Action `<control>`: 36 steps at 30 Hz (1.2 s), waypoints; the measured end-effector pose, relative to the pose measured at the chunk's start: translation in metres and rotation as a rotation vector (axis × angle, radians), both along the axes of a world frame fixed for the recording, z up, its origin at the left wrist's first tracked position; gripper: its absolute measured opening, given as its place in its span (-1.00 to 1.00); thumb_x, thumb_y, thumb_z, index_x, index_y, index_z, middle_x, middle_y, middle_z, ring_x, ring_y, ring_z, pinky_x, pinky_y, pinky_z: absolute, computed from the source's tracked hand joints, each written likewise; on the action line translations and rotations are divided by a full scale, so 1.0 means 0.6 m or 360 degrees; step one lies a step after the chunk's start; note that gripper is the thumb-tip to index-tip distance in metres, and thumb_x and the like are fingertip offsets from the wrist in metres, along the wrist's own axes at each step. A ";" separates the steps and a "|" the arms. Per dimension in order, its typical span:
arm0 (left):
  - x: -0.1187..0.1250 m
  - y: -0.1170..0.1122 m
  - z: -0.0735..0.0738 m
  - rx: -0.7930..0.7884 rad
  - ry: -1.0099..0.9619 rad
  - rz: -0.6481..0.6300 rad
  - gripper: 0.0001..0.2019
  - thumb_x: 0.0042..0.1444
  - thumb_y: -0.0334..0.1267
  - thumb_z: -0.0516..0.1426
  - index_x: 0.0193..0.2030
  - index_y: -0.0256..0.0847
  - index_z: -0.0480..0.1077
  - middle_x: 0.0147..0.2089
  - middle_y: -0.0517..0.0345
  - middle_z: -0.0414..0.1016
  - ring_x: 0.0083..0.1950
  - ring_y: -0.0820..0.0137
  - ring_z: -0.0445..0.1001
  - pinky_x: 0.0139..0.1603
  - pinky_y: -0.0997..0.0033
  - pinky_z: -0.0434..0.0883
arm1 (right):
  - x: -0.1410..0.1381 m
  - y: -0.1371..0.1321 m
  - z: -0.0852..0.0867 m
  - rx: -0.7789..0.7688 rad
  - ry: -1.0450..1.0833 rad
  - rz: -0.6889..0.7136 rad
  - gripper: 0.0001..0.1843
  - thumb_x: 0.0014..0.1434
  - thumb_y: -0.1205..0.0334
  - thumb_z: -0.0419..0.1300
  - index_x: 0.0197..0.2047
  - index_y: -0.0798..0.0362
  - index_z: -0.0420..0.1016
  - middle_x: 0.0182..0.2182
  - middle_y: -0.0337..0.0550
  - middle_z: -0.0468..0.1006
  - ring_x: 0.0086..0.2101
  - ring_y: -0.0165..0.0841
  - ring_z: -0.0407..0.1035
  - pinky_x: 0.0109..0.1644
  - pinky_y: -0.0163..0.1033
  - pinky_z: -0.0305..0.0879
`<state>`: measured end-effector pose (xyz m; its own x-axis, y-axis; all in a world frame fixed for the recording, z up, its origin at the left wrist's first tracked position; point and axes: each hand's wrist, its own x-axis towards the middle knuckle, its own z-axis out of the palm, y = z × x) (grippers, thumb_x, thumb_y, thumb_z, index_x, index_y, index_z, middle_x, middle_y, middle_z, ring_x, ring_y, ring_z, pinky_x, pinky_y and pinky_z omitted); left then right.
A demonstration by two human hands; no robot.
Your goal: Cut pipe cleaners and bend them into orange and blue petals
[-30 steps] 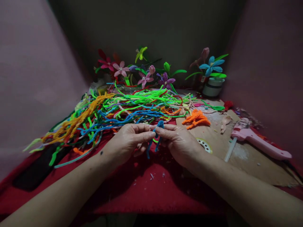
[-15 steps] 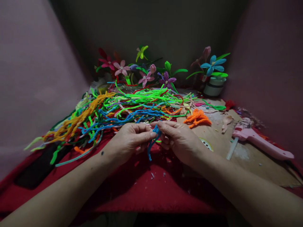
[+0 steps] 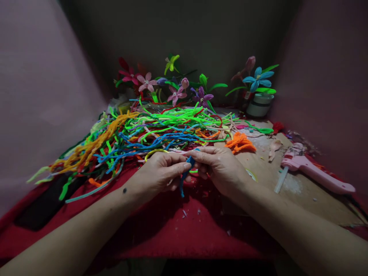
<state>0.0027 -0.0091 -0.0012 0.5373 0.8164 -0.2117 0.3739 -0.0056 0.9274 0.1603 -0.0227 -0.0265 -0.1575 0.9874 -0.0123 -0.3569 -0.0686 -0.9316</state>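
Between my two hands is a folded blue pipe cleaner (image 3: 183,183), its loose ends hanging down over the red cloth. My left hand (image 3: 165,170) pinches it from the left between thumb and forefinger. From the other side my right hand (image 3: 217,165) grips its upper part, the fingertips of both hands almost meeting. Part of the blue piece is hidden behind the fingers. Just beyond lies a big pile of coloured pipe cleaners (image 3: 166,122), with blue strands nearest my left hand. An orange bundle of pipe cleaners (image 3: 240,142) rests behind my right hand.
A pink glue gun (image 3: 316,172) with a glue stick lies on cardboard (image 3: 310,207) at the right. Fuzzy flowers (image 3: 176,94) stand along the back, and a blue flower (image 3: 258,79) rises by a white jar (image 3: 260,105). A dark flat object (image 3: 43,203) lies at the left.
My hands stay together on the blue pipe cleaner, with the fingers slightly shifted. Its upper part looks more tightly gathered, and its tail hangs nearly as before.
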 end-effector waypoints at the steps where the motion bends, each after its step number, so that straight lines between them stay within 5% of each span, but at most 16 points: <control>1: 0.001 -0.001 0.002 0.0047 0.0055 -0.0010 -0.70 0.11 -0.11 0.07 -0.50 -0.28 0.38 -0.69 0.27 0.22 -0.64 0.57 0.12 -0.58 0.51 0.06 | 0.000 0.000 0.000 0.0004 -0.0025 -0.0014 -0.79 -0.08 0.15 0.30 -0.52 0.13 0.47 -0.73 -0.37 0.19 -0.68 -0.55 0.01 -0.61 -0.33 -0.15; 10: 0.004 -0.007 0.010 0.0130 0.0115 -0.0043 -0.70 0.08 -0.15 0.09 -0.59 -0.28 0.31 -0.66 0.29 0.16 -0.63 0.59 0.06 -0.60 0.52 0.01 | -0.003 -0.006 -0.002 0.0149 -0.0180 -0.0261 -0.66 -0.03 0.11 0.28 -0.66 0.11 0.31 -0.70 -0.36 0.21 -0.63 -0.56 0.02 -0.54 -0.32 -0.08; 16: 0.006 -0.011 0.009 0.0018 -0.0093 0.0095 -0.71 0.08 -0.19 0.10 -0.59 -0.30 0.32 -0.65 0.32 0.16 -0.64 0.63 0.05 -0.62 0.58 0.00 | -0.003 -0.007 0.000 0.0117 -0.0158 -0.0103 -0.69 -0.01 0.08 0.26 -0.61 0.11 0.36 -0.66 -0.33 0.26 -0.60 -0.53 0.08 -0.51 -0.32 -0.02; 36: 0.007 -0.008 0.002 -0.0027 -0.0063 0.0040 -0.79 0.09 -0.15 0.10 -0.44 -0.26 0.34 -0.55 0.24 0.42 -0.69 0.60 0.22 -0.66 0.58 0.17 | -0.002 0.000 -0.005 0.0034 0.0042 -0.0157 -0.72 -0.09 0.16 0.31 -0.62 0.11 0.35 -0.67 -0.34 0.27 -0.60 -0.52 0.11 -0.49 -0.31 0.01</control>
